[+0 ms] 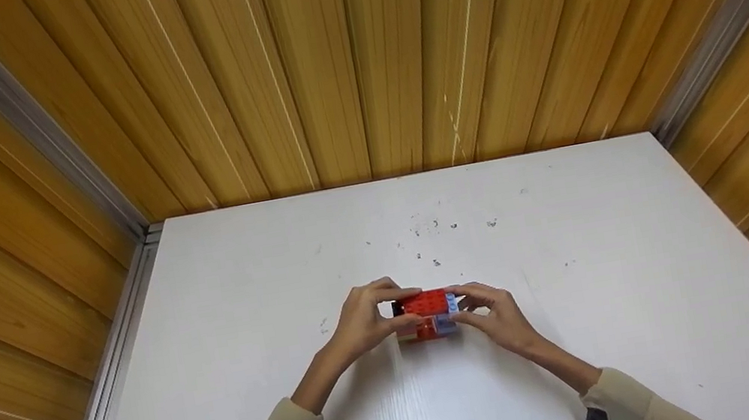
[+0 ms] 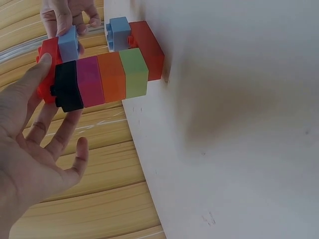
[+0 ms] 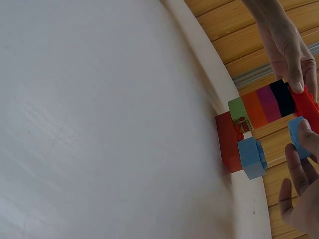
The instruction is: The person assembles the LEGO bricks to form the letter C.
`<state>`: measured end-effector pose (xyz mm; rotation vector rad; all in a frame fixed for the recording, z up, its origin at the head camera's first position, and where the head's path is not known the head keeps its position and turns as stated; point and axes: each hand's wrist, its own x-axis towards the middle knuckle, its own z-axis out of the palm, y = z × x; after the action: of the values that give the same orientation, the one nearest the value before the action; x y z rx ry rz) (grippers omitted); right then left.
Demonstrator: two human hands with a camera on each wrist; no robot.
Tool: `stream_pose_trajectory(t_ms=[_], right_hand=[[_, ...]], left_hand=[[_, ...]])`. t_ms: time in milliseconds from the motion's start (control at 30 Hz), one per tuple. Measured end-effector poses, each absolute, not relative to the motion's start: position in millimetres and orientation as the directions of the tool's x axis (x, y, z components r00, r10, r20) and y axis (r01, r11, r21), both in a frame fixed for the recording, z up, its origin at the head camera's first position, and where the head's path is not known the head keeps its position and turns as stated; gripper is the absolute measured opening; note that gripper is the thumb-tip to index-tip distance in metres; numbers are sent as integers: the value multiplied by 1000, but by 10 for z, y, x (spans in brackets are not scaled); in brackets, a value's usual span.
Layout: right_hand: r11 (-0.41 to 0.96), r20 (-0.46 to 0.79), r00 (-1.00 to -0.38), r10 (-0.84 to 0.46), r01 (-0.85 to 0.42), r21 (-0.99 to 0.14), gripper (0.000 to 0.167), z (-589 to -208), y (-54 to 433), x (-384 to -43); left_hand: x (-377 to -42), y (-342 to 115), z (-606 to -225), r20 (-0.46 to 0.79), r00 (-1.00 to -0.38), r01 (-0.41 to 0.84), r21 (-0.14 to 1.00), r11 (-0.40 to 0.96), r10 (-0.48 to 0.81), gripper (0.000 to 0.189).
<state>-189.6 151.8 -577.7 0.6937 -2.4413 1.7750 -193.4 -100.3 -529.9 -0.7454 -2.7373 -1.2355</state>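
A tower of toy building bricks stands on a white table. Its base is a red brick. On one end rise a light green brick, an orange brick, a magenta brick and a black brick. A light blue brick sits on the base's other end. My left hand pinches a long red brick at the top, by the black brick. Thumb and fingers of my right hand pinch another light blue brick under its right end. A gap separates the two light blue bricks.
The white table carries small dark marks beyond the tower. Wood-patterned panels wall it in at the back and both sides, with metal rails at the corners.
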Motion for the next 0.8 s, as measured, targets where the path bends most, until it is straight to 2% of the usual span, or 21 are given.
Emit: stream_pose_trajectory(t_ms=[133, 267, 433, 567, 700, 800], right_hand=[[236, 306, -884, -354, -401, -885, 47, -5752, 1544, -1881], [246, 360, -878, -315, -442, -863, 53, -5741, 1544, -1862], [289, 420, -873, -246, -480, -828, 44, -5656, 1549, -1796], [296, 444, -863, -243, -502, -813, 38, -5501, 1546, -1721], [300, 481, -838, -258, -543, -784, 37, -5459, 1520, -1672], [310, 500, -826, -262, -562, -767, 38, -5500, 1501, -1644]], left_hand=[[-1937, -1007, -5323, 239, -880, 450, 697, 558, 411, 39], [-1934, -1020, -5364, 277, -871, 472, 705, 529, 406, 39], [-1941, -999, -5415, 319, -855, 498, 728, 471, 409, 39], [-1936, -990, -5441, 334, -848, 506, 739, 444, 412, 42], [-1875, -1040, -5470, 319, -863, 473, 781, 406, 392, 53], [-1768, -1095, -5521, 319, -885, 449, 778, 440, 340, 58]])
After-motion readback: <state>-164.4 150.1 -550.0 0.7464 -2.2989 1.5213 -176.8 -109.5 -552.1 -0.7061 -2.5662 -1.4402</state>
